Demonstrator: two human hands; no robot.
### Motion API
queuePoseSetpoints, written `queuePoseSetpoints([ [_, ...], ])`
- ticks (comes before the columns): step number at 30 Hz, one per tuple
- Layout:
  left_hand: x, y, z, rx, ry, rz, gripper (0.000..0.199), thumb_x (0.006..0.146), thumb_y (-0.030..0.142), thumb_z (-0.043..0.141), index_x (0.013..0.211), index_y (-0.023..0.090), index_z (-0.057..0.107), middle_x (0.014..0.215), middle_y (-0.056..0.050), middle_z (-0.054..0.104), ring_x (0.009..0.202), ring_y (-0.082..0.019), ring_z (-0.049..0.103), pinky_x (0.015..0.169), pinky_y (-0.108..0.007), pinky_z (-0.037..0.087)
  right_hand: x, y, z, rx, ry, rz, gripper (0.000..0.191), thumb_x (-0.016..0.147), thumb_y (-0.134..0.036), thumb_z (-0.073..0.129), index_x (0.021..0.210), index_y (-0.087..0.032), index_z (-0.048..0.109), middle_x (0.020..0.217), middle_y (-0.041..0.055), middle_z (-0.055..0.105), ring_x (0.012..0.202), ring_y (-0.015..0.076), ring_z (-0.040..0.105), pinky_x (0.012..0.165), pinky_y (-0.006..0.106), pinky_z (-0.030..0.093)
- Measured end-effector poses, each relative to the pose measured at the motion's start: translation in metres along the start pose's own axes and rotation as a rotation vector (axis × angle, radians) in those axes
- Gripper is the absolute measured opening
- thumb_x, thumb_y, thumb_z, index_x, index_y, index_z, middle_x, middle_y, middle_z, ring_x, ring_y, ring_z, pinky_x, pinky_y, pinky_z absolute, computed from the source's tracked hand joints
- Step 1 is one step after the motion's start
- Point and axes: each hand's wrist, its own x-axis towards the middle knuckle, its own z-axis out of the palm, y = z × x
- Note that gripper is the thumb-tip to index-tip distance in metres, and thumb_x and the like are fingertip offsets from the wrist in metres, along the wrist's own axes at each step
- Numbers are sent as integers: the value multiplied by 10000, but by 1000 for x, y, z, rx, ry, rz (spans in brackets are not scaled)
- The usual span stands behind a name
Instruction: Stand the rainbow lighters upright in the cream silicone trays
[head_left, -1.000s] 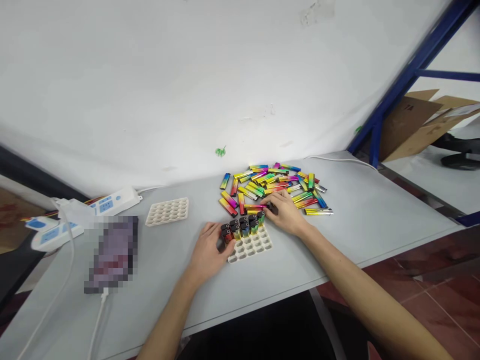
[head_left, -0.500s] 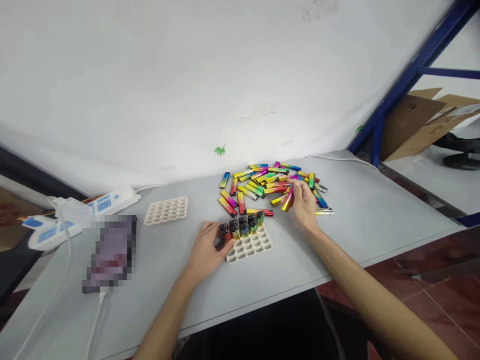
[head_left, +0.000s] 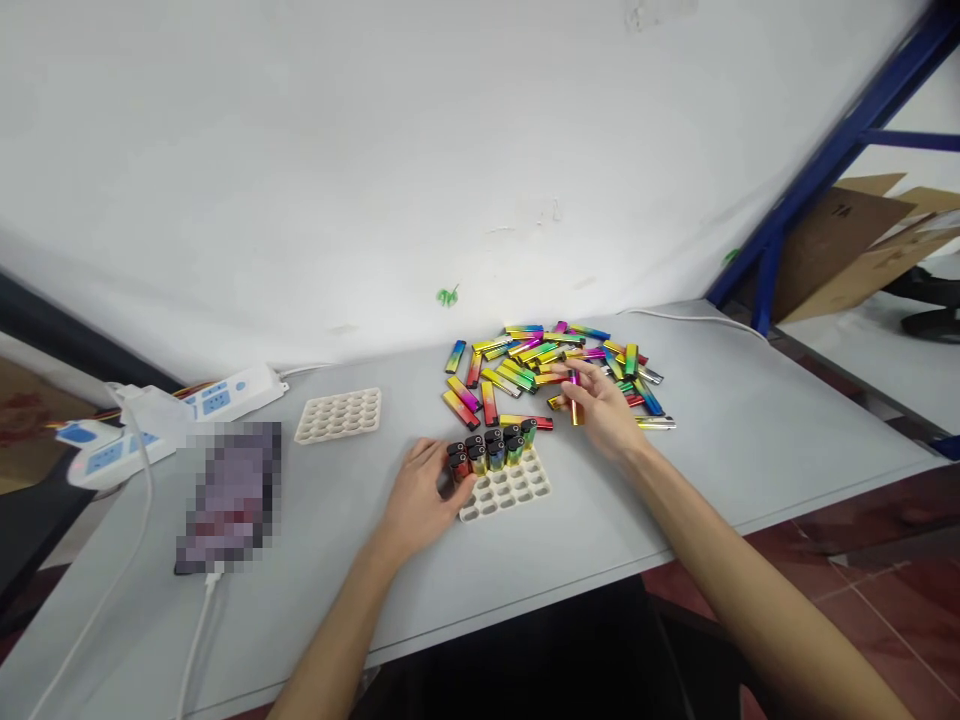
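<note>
My left hand (head_left: 421, 497) grips the left side of a white plastic tray (head_left: 501, 503), its thumb at the front and its fingers behind. Several lighters (head_left: 495, 452) stand upright in the tray's back holes, black tops up. The front holes show bare. In my right hand (head_left: 604, 408) a purple-and-yellow lighter (head_left: 576, 398) is pinched between thumb and fingers, nearly upright, just right of and behind the tray. Behind that hand spreads a loose pile of shiny multicoloured lighters (head_left: 517, 375) lying flat on the table.
A second white tray (head_left: 339, 414) lies to the left, no lighters in it. Further left are a blurred phone-like object (head_left: 229, 500) with a white cable and white power strips (head_left: 232, 395). A wall runs along the back; a blue metal frame (head_left: 810, 190) and cardboard boxes (head_left: 847, 240) stand at right.
My right hand has lifted the purple-and-yellow lighter from the pile and turned it more upright, moving slightly left. My left hand stays on the tray. The view has shifted a little.
</note>
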Motion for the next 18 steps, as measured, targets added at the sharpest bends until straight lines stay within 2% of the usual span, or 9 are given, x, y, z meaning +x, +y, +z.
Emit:
queuePoseSetpoints([
  [2,0,-1,1,9,5,5,82,885,274,577,842,217,538,894,-29,637,949,-239,514,812,-386,463,-2,0,1,38,-103,10,425,773,-335,732,1162,-274,573,1317,30,608,688,93,610,647,276,534],
  [4,0,0,1,13,11,10,84,886,272,576,836,218,535,886,-26,632,945,-237,513,809,-383,462,-4,-1,3,25,-153,19,453,772,-380,756,1178,-272,585,1346,47,596,729,111,655,726,312,564],
  [6,-1,1,0,9,12,10,82,887,269,574,836,218,534,878,-23,627,943,-234,510,814,-382,460,-6,-1,5,-14,-156,42,443,760,-401,778,1142,-240,623,1288,63,630,790,137,686,800,327,571],
  [9,-2,4,-1,0,7,3,110,888,266,568,806,219,512,848,-21,614,932,-231,507,810,-380,459,-8,-3,7,-40,-136,72,368,744,-423,795,992,-190,654,1085,65,697,816,156,697,846,322,568],
  [11,-2,4,-1,0,5,-1,124,887,271,568,795,219,502,841,-24,611,931,-235,509,806,-384,461,-9,-5,8,-30,-146,76,364,764,-460,771,968,-199,622,901,33,703,727,150,684,755,316,583],
  [13,-2,4,-1,-3,5,0,111,887,276,566,809,219,513,850,-29,618,939,-241,515,806,-390,464,-11,-6,10,-8,-166,64,384,792,-502,735,1017,-236,574,712,-32,634,562,123,610,549,263,536],
  [15,-1,3,-1,-6,2,3,80,888,276,562,838,219,537,871,-36,630,948,-247,522,802,-394,466,-13,-7,10,28,-172,58,389,814,-539,697,1048,-266,549,593,-85,506,428,84,458,393,193,366],
  [16,-1,3,-1,-5,3,6,68,888,274,561,851,219,547,880,-39,635,951,-250,525,803,-397,467,-13,-7,10,46,-171,70,384,827,-572,666,1026,-263,557,562,-94,443,396,69,376,368,180,281],
  [18,-1,2,-1,-2,8,10,55,881,270,568,867,217,559,896,-44,643,956,-252,527,817,-403,468,-13,-7,10,78,-172,136,448,852,-669,559,882,-223,582,521,-90,348,381,57,252,366,190,187],
])
